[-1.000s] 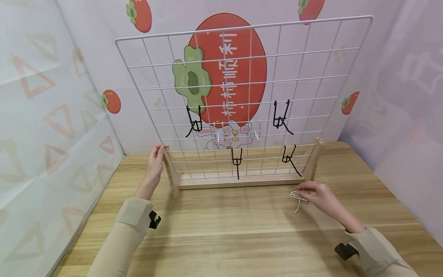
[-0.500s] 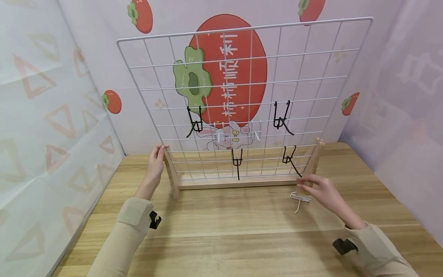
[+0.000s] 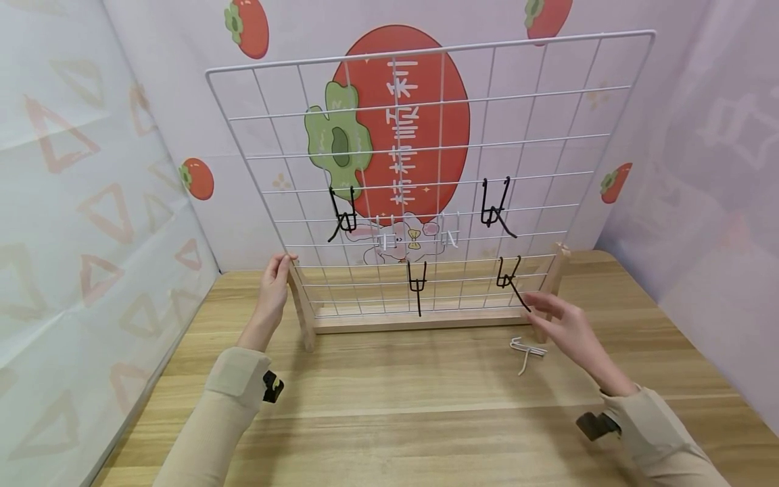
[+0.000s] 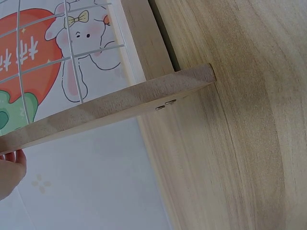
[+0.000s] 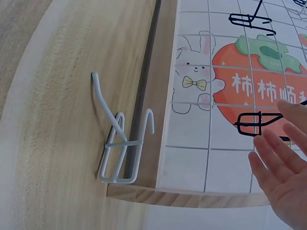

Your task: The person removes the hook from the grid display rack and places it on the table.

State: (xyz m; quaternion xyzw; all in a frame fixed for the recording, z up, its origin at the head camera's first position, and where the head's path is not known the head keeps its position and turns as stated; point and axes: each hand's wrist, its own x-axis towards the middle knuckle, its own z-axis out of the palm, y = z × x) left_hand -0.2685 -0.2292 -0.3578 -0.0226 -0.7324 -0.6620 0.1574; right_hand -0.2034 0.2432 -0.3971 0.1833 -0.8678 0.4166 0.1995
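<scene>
A white wire grid panel [image 3: 432, 51] stands in a wooden frame. My left hand [image 3: 275, 281] grips the top of the frame's left wooden upright [image 3: 301, 308]; in the left wrist view the fingertips [image 4: 19, 157] curl behind that upright. My right hand [image 3: 566, 331] is beside the prong of the lower-right black hook [image 3: 506, 279], thumb and fingers apart. In the right wrist view its fingers [image 5: 278, 155] are spread near that hook, and whether they touch it is unclear. Below the right hand, a white wire hook [image 3: 527, 349] lies on the table by the frame's right foot.
More black hooks hang on the grid: one upper left [image 3: 343, 220], one upper right [image 3: 491, 213], one lower middle [image 3: 417, 284]. Two white hooks [image 3: 386, 237] hang between them. The wooden table [image 3: 395, 406] extends in front; patterned cloth walls [image 3: 688, 169] stand behind and at the sides.
My right hand has let go of the white hook, leaving it on the table, and has risen to the lower-right black hook, its fingers opening wider. The left hand stays on the upright.
</scene>
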